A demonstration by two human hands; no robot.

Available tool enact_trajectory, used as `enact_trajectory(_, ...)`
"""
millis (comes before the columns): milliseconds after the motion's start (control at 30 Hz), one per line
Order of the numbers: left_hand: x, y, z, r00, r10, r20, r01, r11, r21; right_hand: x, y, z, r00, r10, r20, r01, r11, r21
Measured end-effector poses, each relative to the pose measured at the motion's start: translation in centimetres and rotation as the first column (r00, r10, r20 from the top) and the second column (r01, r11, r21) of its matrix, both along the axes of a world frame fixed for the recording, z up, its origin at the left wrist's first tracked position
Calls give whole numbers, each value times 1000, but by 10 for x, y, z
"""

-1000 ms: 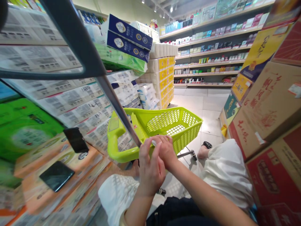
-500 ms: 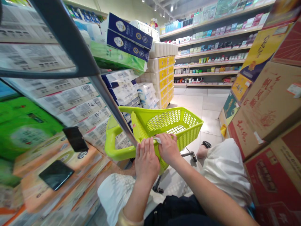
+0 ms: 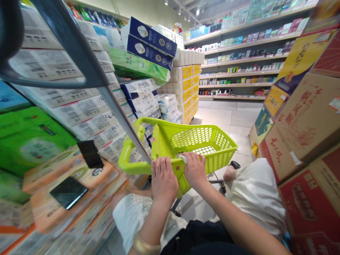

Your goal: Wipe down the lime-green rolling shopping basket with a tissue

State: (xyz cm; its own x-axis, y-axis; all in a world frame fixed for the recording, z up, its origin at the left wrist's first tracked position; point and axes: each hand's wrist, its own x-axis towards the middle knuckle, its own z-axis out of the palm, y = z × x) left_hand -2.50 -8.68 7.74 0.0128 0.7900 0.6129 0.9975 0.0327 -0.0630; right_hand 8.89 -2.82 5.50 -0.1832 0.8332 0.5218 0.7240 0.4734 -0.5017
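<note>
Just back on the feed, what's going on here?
A person has both hands at the near side of a lime-green cart basket. The left-hand grip rests on the rim beside a metal pole. The right-hand grip holds a small white wad against the same rim; what it is isn't clear. To the left, two dark devices sit on orange packs.

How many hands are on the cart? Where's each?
2. The left hand rests on the near rim of the cart, beside the pole; the right hand is farther forward on that rim, white wipe at its fingers. No others show.
</note>
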Motion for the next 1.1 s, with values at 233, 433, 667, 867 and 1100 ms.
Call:
enact_trajectory(233, -3, 3, -1, 998, -7, -59, 8, 1000, 13, -25, -11, 10, 991, 130, -44, -128, 991, 43)
enact_trajectory(433, 2, 4, -4, 999, 2, -39, -2, 1000, 15, -6, -5, -3, 999, 35, 0, -35, 998, 57)
enact_trajectory(667, 3, 5, -2, 997, 1, -71, 0, 1000, 10, -16, -5, 1, 992, 125, -18, -122, 986, 111)
enact_trajectory(867, 4, 5, 0, 998, -24, -57, 23, 1000, -14, 1, 1, -5, 999, 40, 11, -41, 995, 89)
enact_trajectory(1100, 8, 7, 22, 992, -10, -128, -5, 993, -118, -12, -4, 2, 993, 120, 23, -122, 987, 103)
